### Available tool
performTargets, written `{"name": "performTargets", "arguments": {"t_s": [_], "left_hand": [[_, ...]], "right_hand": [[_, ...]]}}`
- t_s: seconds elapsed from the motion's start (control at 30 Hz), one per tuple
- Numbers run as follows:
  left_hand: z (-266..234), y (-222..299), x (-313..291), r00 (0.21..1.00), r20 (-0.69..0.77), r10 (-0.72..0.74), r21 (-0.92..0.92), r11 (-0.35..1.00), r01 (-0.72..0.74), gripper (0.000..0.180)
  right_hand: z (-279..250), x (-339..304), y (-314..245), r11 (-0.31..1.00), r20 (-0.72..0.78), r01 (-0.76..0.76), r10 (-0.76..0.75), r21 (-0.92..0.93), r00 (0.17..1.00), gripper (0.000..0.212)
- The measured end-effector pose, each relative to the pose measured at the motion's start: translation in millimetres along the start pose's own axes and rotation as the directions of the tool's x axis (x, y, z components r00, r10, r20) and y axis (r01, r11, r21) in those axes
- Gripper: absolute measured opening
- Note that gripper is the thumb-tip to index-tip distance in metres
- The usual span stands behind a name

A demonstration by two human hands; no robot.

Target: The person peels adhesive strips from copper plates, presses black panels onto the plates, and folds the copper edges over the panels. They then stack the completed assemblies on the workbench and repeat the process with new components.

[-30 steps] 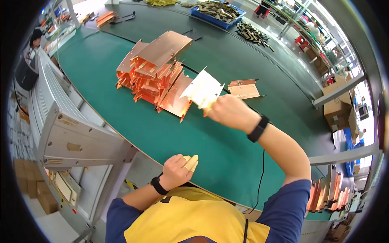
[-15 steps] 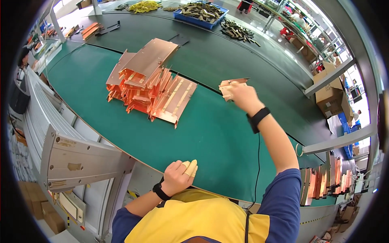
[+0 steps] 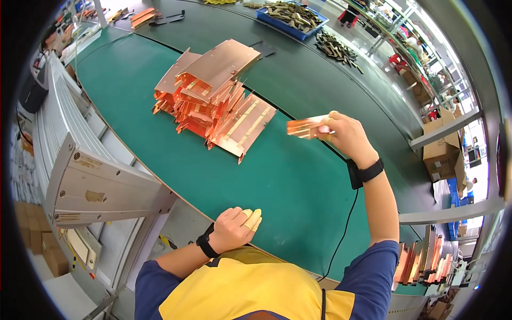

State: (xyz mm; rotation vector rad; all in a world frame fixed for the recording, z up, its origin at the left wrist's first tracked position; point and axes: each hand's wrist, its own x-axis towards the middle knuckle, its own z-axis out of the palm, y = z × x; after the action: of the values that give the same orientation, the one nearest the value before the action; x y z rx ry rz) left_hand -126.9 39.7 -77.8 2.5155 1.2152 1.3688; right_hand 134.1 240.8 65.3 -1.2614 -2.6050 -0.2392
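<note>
A copper-coloured sheet-metal piece (image 3: 305, 127) is pinched in my right hand (image 3: 346, 133), raised over the far edge of the green mat. The piece has several long ridges or layers, and I cannot tell whether it is one part or several. My left hand (image 3: 234, 228) rests at the mat's near edge, its fingers curled together, with pale yellow covers on some fingertips. Nothing shows in it. Beyond my hands and to the left lies a heaped stack of copper sheet-metal parts (image 3: 221, 64); a flat one with two pale strips leans at its right side.
A black conveyor belt (image 3: 320, 80) runs behind the green mat (image 3: 186, 170). On it stands a blue tray (image 3: 301, 34) of small dark pieces, beside a loose pile (image 3: 336, 48). More copper parts (image 3: 421, 261) stand upright at right. A black cord (image 3: 344, 229) trails from my right wrist.
My right hand has moved a little right and turned, lifting the copper piece from the mat's far edge. My left hand stays at the near edge. The whole view has shifted slightly.
</note>
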Motion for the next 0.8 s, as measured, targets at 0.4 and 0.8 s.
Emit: {"name": "performTargets", "arguments": {"t_s": [0.4, 0.8], "left_hand": [[-6, 18, 23, 0.999, -0.005, -0.034, 0.015, 0.999, 0.034, 0.022], [3, -7, 20, 1.0, 0.006, -0.019, -0.006, 1.0, 0.019, 0.021]], "right_hand": [[16, 124, -98, 0.826, 0.472, 0.532, -0.399, -0.189, 0.787, 0.01], [-50, -8, -47, 0.991, 0.28, 0.13, -0.133, 0.03, 0.951, 0.01]]}}
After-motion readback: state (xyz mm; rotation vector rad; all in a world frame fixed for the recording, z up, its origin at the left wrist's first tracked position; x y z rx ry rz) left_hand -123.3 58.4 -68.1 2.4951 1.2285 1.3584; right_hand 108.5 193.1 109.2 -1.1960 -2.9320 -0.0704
